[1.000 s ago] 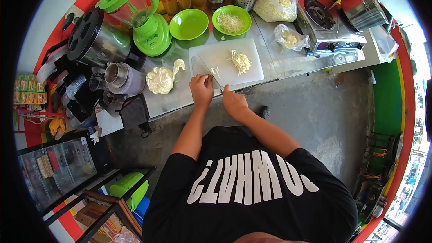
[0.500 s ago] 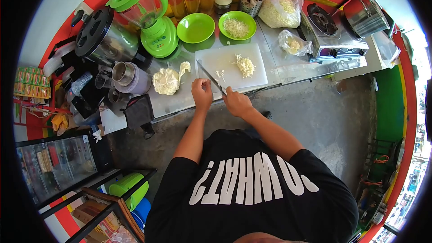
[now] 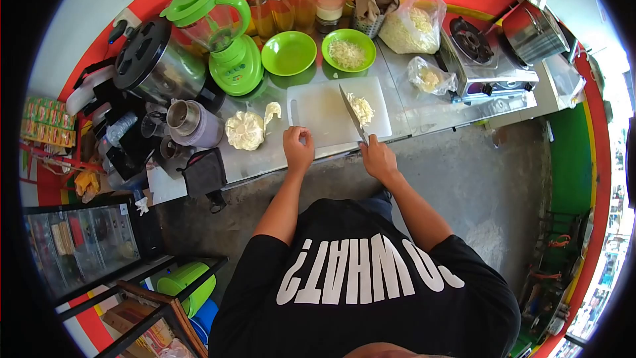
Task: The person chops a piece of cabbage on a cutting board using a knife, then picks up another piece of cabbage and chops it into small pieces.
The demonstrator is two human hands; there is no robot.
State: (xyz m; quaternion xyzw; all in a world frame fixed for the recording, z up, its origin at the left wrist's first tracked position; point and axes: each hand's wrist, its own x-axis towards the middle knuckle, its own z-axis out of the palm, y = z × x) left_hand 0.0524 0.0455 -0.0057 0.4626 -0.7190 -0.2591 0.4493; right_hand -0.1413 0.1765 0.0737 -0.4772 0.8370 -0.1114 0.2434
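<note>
My right hand (image 3: 379, 159) grips the handle of a kitchen knife (image 3: 350, 107). Its blade points away from me over the white cutting board (image 3: 318, 116), along the left side of a small pile of shredded cabbage (image 3: 362, 110). At the board's near left edge is my left hand (image 3: 299, 148), its fingers curled in with nothing visible in them. Left of the board sits a pale cabbage head (image 3: 244, 130), with a loose leaf piece (image 3: 271, 113) beside it. Behind the board, a green bowl (image 3: 364, 38) holds more shreds.
Another green bowl (image 3: 289, 54), a green blender (image 3: 233, 66) and pump bottles (image 3: 281, 8) stand at the back. To the right are a bag of shreds (image 3: 416, 30), a smaller bag (image 3: 430, 78) and a gas stove (image 3: 493, 76). A lilac container (image 3: 199, 126) stands left.
My right hand has moved the knife rightward, from the board's left part to beside the shredded pile. Shreds lying mid-board are gone from there. My left hand is slightly closer to me.
</note>
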